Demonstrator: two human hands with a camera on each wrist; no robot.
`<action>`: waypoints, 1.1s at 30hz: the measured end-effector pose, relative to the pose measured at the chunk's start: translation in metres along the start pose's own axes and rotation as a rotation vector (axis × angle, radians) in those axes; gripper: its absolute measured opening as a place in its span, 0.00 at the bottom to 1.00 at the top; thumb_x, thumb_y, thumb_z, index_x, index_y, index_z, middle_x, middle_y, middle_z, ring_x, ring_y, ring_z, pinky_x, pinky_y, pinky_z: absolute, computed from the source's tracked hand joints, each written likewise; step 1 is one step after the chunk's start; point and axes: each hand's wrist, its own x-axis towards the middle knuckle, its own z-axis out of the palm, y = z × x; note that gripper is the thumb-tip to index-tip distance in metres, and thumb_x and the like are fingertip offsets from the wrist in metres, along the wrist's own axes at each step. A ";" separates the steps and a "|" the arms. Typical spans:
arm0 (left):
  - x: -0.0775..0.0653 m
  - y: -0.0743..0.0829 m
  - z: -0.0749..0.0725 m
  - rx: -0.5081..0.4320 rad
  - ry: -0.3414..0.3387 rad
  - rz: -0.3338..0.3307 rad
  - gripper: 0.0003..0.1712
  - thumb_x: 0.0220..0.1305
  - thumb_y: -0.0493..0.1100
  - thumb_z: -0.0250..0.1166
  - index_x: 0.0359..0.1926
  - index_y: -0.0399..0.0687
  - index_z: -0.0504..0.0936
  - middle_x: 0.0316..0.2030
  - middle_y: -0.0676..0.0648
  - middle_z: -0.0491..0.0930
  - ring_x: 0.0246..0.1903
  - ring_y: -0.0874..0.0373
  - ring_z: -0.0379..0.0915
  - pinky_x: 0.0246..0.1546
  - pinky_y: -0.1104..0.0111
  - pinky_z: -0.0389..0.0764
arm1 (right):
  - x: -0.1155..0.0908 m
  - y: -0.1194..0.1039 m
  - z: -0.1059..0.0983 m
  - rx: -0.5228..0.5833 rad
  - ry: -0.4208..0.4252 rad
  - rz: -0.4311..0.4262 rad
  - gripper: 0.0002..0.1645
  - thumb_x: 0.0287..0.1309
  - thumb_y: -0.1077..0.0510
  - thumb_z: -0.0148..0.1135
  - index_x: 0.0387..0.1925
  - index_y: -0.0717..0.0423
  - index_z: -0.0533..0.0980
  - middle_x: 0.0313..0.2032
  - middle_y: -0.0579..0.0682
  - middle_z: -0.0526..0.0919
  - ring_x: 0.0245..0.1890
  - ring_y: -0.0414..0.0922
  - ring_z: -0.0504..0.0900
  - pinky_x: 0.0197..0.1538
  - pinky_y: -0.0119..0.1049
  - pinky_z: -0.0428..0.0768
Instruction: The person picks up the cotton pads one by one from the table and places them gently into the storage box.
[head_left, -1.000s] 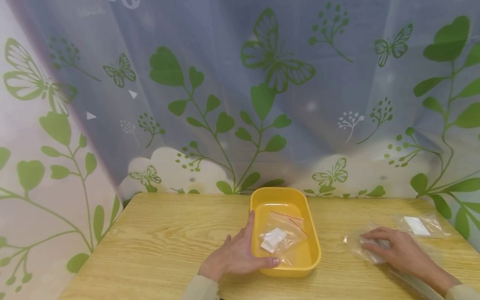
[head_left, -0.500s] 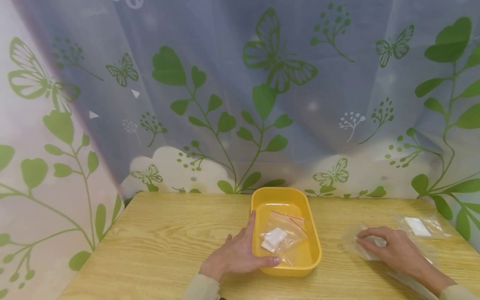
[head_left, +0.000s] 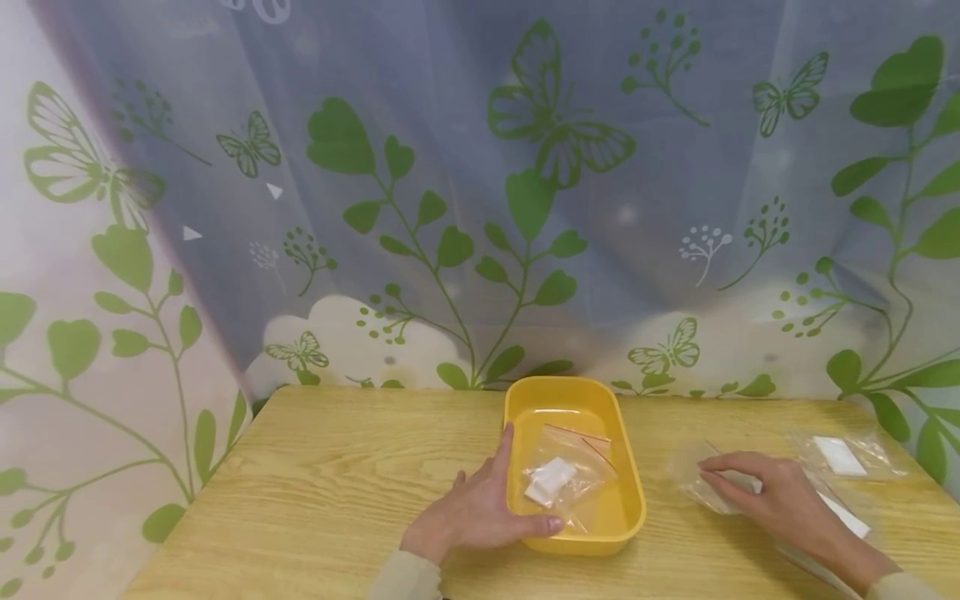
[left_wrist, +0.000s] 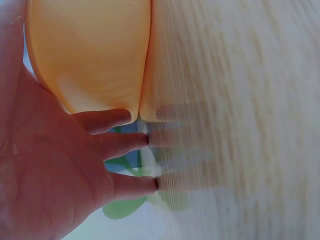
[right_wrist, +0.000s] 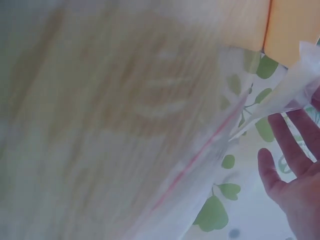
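Note:
A yellow plastic tray (head_left: 630, 492) stands at the middle of the table. My left hand (head_left: 474, 510) holds its near left corner, thumb over the rim and fingers along the outer wall; in the left wrist view several fingertips reach down to the tabletop. Inside the tray lies a clear zip bag (head_left: 592, 479) with a white piece (head_left: 551, 481) in it. To the right, my right hand (head_left: 787, 496) pinches the edge of another clear zip bag (head_left: 693, 483) between thumb and index finger. In the right wrist view this bag (right_wrist: 287, 92) rises from the table toward the fingers.
At the back right lies a further clear bag (head_left: 881, 457) with a white piece (head_left: 840, 456). Another white piece (head_left: 847, 517) in clear plastic shows beside the right wrist. A printed curtain (head_left: 420, 250) hangs behind the wooden table (head_left: 337, 483).
My right hand has drawn its fingertips together and shifted slightly left with the zip bag, uncovering the white piece by the wrist. The left hand stays at the tray.

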 end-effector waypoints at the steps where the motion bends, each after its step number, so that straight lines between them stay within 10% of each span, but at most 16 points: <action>1: 0.000 0.000 0.000 -0.001 0.000 0.002 0.77 0.51 0.82 0.65 0.82 0.58 0.25 0.80 0.39 0.53 0.78 0.40 0.52 0.78 0.36 0.43 | 0.001 -0.002 0.000 0.009 0.005 0.001 0.24 0.37 0.71 0.80 0.35 0.43 0.89 0.33 0.39 0.92 0.37 0.22 0.84 0.38 0.14 0.78; 33: 0.001 -0.003 0.002 0.011 0.013 -0.001 0.78 0.50 0.83 0.65 0.82 0.61 0.24 0.80 0.39 0.54 0.78 0.38 0.54 0.78 0.35 0.43 | 0.032 -0.032 -0.002 0.163 0.010 -0.016 0.29 0.38 0.81 0.74 0.36 0.47 0.83 0.36 0.39 0.87 0.43 0.19 0.81 0.36 0.19 0.84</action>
